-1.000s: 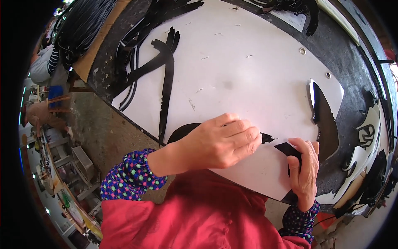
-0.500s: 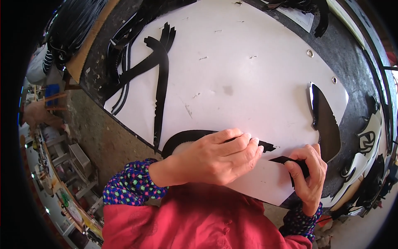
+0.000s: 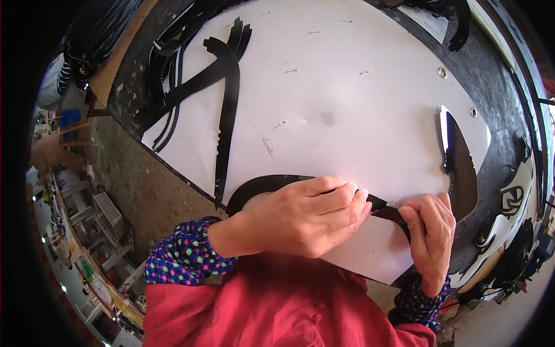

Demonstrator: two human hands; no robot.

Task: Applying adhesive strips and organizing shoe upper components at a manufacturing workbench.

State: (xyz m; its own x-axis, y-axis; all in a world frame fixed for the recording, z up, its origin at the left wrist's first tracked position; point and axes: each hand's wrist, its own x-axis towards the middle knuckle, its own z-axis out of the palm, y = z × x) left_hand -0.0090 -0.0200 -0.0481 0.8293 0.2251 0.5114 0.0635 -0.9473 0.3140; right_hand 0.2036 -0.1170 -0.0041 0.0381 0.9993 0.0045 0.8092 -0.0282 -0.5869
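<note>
My left hand (image 3: 306, 214) pinches a curved black strip (image 3: 254, 191) against the white board (image 3: 347, 139), near its front edge. The strip bends round to the left of that hand, and its other end pokes out past the fingertips. In my right hand (image 3: 430, 231) is a smaller black piece (image 3: 390, 214), held between thumb and fingers. Its tip meets or overlaps the strip's end; which one, I cannot tell. The fingers hide much of both pieces. Just beyond my right hand lies a dark curved panel (image 3: 463, 173) with a notched edge.
Long black strips (image 3: 226, 110) with notched edges cross on the board's left side. More black pieces (image 3: 159, 75) lie at the far left, beside a cardboard sheet (image 3: 118, 52). White and black cut-outs (image 3: 503, 231) lie at the right. Metal eyelets (image 3: 442, 73) line the board's right edge.
The piece in my right hand has moved left and up, closing the gap to the strip's end. My left hand stays almost in place. The view has shifted slightly.
</note>
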